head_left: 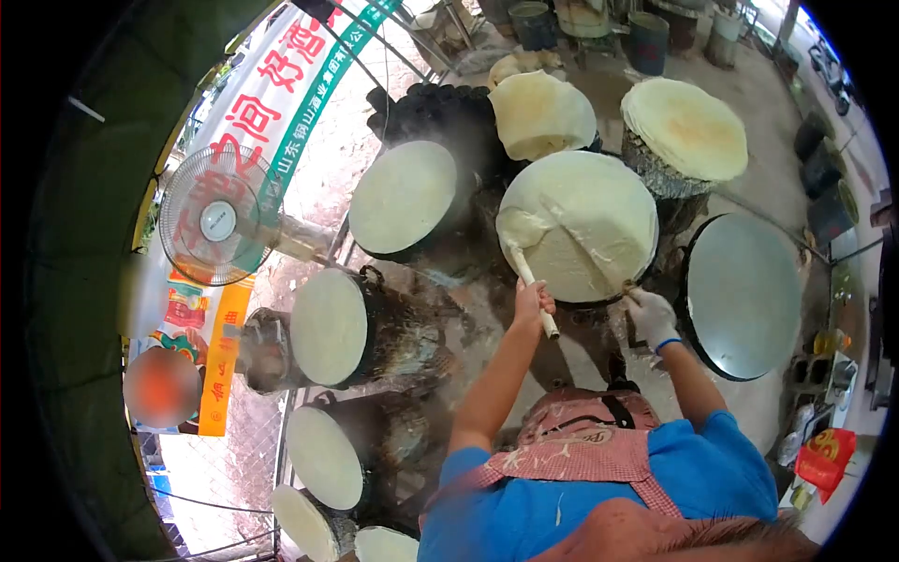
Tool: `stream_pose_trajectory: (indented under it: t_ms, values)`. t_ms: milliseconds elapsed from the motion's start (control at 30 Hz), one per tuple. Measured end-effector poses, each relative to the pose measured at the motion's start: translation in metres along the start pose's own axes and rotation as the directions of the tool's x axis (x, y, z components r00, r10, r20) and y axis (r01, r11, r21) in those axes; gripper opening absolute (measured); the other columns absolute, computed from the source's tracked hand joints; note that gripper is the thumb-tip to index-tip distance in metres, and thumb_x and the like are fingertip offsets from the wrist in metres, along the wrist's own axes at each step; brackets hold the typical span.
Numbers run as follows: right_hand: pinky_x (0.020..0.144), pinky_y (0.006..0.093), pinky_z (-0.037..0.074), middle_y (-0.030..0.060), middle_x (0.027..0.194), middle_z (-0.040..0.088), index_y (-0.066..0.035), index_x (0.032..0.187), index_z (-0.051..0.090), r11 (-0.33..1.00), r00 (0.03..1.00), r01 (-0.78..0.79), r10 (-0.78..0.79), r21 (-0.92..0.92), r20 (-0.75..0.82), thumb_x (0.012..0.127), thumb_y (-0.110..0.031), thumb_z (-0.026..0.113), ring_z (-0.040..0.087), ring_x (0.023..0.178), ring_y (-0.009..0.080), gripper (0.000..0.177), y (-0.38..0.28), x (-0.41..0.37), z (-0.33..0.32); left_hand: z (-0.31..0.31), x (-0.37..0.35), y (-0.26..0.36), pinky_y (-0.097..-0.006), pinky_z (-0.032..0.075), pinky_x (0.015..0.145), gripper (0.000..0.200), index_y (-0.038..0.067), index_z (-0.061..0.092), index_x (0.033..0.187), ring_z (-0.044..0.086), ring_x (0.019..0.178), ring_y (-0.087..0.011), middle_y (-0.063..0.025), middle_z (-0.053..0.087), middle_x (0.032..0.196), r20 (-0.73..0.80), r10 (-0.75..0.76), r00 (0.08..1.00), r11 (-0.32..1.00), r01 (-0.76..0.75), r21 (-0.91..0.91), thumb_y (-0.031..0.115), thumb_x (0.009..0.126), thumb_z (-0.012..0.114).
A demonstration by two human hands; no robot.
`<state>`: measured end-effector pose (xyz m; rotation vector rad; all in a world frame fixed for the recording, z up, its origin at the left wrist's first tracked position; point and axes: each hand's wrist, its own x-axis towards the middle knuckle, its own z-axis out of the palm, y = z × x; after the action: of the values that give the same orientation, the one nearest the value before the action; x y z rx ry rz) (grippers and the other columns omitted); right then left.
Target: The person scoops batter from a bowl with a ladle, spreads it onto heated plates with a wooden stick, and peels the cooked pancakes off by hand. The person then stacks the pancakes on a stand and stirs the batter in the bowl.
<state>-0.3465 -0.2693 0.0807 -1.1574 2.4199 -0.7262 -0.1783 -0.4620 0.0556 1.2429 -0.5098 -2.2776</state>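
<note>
In front of me is a round griddle (587, 303) coated with pale batter (599, 201). My left hand (534, 304), bare, is closed around the wooden handle (521, 265) of a batter spreader; its far end lies in the batter at the griddle's left side, its shape hidden by batter. My right hand (653, 318), in a white glove, is closed at the griddle's near right edge. Its fingers meet a small brownish end there, and I cannot make out what it is. A straight ridge in the batter runs toward that hand.
A stack of flat pancakes (684, 126) stands at the back right, and another pancake (543, 112) sits behind the griddle. A bare grey griddle (744, 295) is close on the right. Several batter-covered griddles (328, 328) line the left, near a fan (217, 220).
</note>
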Motion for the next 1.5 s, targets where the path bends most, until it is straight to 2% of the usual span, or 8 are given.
stream_pose_trajectory:
  t_ms: [367,500,700,967,1000,1133,1400,1500]
  values:
    - [0.085,0.0341,0.047,0.0163,0.101,0.067,-0.004,0.106,0.065,0.938,0.984,-0.122,0.073,0.324,0.161,0.086,-0.026,0.057,0.064,0.095,0.0282,0.031,-0.021,-0.017,0.031,-0.025,0.006,0.017,-0.0233,0.028,0.034,0.018,0.016,0.035,0.087,0.031,0.041,-0.0083,0.0008,0.031,0.061,0.011,-0.21,0.978,0.946,0.206,-0.249,0.006,0.085,0.05]
    - [0.064,0.0238,0.046,0.0076,0.088,0.067,0.002,0.114,0.062,0.378,0.862,-0.497,0.11,0.781,0.496,0.086,-0.017,0.061,0.061,0.072,0.0115,0.033,0.007,-0.03,0.067,-0.076,-0.036,0.038,-0.0248,0.026,0.032,0.032,0.011,0.034,0.068,0.03,0.04,-0.0085,0.0018,0.031,0.054,0.282,-0.264,0.922,0.872,0.353,-0.339,0.026,0.091,0.051]
    - [0.065,0.0219,0.045,0.0027,0.088,0.065,0.005,0.115,0.06,0.611,0.986,-0.158,0.142,0.776,0.089,0.086,-0.014,0.06,0.058,0.074,0.0092,0.035,-0.006,-0.021,0.042,-0.144,-0.149,0.014,-0.0238,0.026,0.032,0.033,0.012,0.036,0.074,0.027,0.04,-0.0076,0.0009,0.032,0.059,0.496,-0.329,0.804,0.674,0.567,-0.473,0.034,0.097,0.044]
    - [0.064,0.0245,0.049,0.0056,0.088,0.063,0.006,0.115,0.059,0.768,0.721,-0.14,-0.353,0.625,0.596,0.084,-0.01,0.062,0.057,0.07,0.0105,0.035,0.053,-0.048,0.033,-0.16,-0.27,-0.083,-0.0224,0.027,0.036,0.041,0.008,0.041,0.07,0.031,0.039,-0.0093,0.0006,0.034,0.05,0.71,0.125,0.693,0.744,0.407,-0.529,0.039,0.096,0.045]
    - [0.066,0.0243,0.048,0.0054,0.092,0.063,0.007,0.119,0.056,0.745,0.681,-0.269,-0.301,0.61,0.668,0.083,-0.008,0.062,0.057,0.074,0.0109,0.039,0.065,-0.048,0.049,-0.131,-0.311,-0.1,-0.02,0.025,0.036,0.04,0.01,0.041,0.068,0.032,0.041,-0.0063,0.0035,0.033,0.052,0.009,0.137,0.991,0.882,-0.118,-0.457,0.038,0.096,0.046]
    - [0.072,0.0249,0.045,0.0053,0.092,0.065,0.007,0.109,0.061,0.92,0.565,-0.014,-0.316,0.392,0.762,0.084,-0.012,0.058,0.056,0.081,0.0116,0.031,0.02,-0.042,0.074,-0.133,-0.35,-0.235,-0.0203,0.026,0.036,0.039,0.009,0.04,0.065,0.032,0.041,-0.0058,0.0035,0.031,0.055,0.041,0.23,0.972,0.384,-0.052,-0.922,0.035,0.093,0.051]
    - [0.071,0.0384,0.048,0.0157,0.083,0.067,-0.001,0.102,0.063,0.53,-0.063,0.734,-0.571,0.426,0.818,0.079,-0.027,0.063,0.064,0.08,0.0303,0.036,-0.101,-0.186,0.113,-0.09,-0.495,-0.488,-0.0203,0.025,0.029,0.019,0.026,0.044,0.111,0.032,0.039,-0.0077,0.0019,0.034,0.058,-0.593,0.436,0.677,-0.11,-0.614,-0.782,0.028,0.093,0.051]
    - [0.08,0.0409,0.047,0.0206,0.099,0.065,-0.001,0.105,0.063,0.232,-0.35,0.768,-0.628,0.597,0.695,0.077,-0.036,0.065,0.061,0.094,0.0352,0.045,-0.14,-0.29,0.146,-0.068,-0.565,-0.504,-0.0212,0.028,0.03,0.066,0.03,0.019,0.141,0.038,0.04,-0.0109,-0.0019,0.041,0.061,-0.929,0.216,0.299,0.17,-0.949,-0.266,0.009,0.088,0.053]
